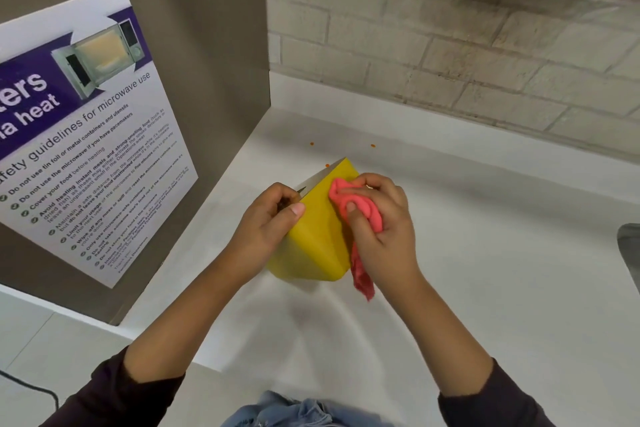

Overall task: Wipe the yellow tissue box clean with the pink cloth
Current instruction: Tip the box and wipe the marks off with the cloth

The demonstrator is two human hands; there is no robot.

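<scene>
Closest in, at the bottom of the view, blue denim (304, 409) and two dark sleeves (138, 388) ending partway up the forearms. Past the front edge of the white countertop (485, 270), toward its left side: the yellow tissue box (318, 239), tilted with one corner lowest. Whether resting on the countertop or lifted just clear of it, impossible to tell. Gripped at its upper left edge by the left hand (273, 218), thumb on the yellow face, fingers curled over the silvery side. Pressed against the box's upper right part, the pink cloth (360, 211), bunched inside the curled fingers and thumb of the right hand (384, 218), a loose tail hanging past the box's right edge. Further back, near the rear edge, small orange specks (311, 143). Along the left edge, a grey upright panel (207, 45) bearing a microwave safety poster (86, 135). Behind the rear edge, a pale brick wall (450, 45).
</scene>
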